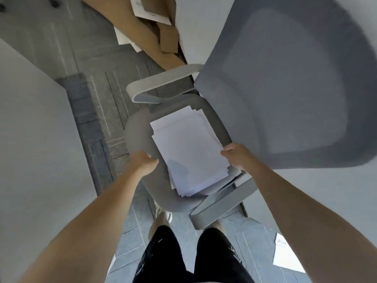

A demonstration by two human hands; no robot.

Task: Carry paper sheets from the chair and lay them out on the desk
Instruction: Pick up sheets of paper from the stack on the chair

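A loose stack of white paper sheets (189, 152) lies on the grey seat (138, 135) of an office chair below me. My left hand (145, 160) is at the stack's left edge with its fingers curled; whether it holds the paper is unclear. My right hand (236, 156) is at the right edge, thumb on top of the sheets and fingers hidden below. The stack rests on the seat. A white desk surface (30, 129) runs along the left.
The chair's grey backrest (285, 88) looms on the right, with armrests far (163, 78) and near (224, 203). Flattened brown cardboard (142, 31) lies on the grey carpet beyond. A printed sheet (285, 256) lies on the floor at lower right. My legs stand before the chair.
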